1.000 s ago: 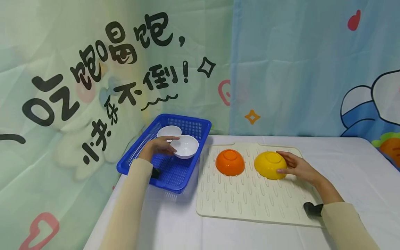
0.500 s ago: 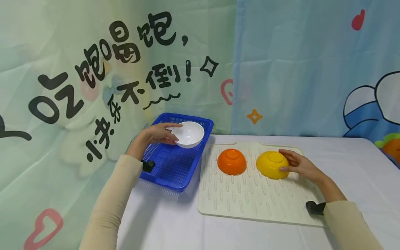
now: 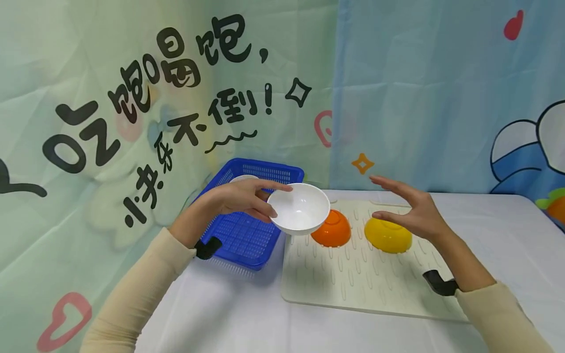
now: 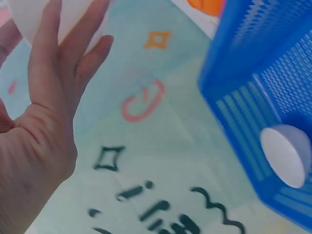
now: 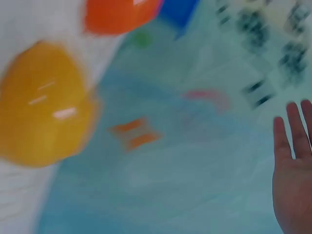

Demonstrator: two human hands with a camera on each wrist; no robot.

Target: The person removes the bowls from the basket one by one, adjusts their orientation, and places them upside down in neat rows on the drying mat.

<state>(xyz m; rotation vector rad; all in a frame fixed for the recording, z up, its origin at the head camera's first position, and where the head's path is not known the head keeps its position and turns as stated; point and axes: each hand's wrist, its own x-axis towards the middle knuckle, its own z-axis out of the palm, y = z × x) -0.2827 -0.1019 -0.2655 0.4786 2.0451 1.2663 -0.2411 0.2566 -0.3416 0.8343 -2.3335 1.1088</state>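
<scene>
In the head view my left hand (image 3: 242, 197) pinches the left rim of a white bowl (image 3: 301, 210), which is held up in the air with its hollow side showing. That bowl partly hides an upside-down orange bowl (image 3: 334, 230) on the cream mat (image 3: 318, 284). To its right an upside-down yellow bowl (image 3: 387, 236) rests on the same mat. Over the yellow bowl hovers my right hand (image 3: 415, 211), thumb and fingers spread apart and holding nothing. The left wrist view shows only the edge of the held bowl behind the fingers.
A blue plastic basket (image 3: 247, 245) stands on the white-covered table at the left, partly behind my left hand. Another white bowl (image 4: 286, 155) lies inside it. Printed cloth (image 3: 419, 98) hangs behind and to the left of the table.
My left hand has lifted the white bowl out of the basket and carried it right, toward the orange bowl. My right hand has let go of the yellow bowl and risen above it.
</scene>
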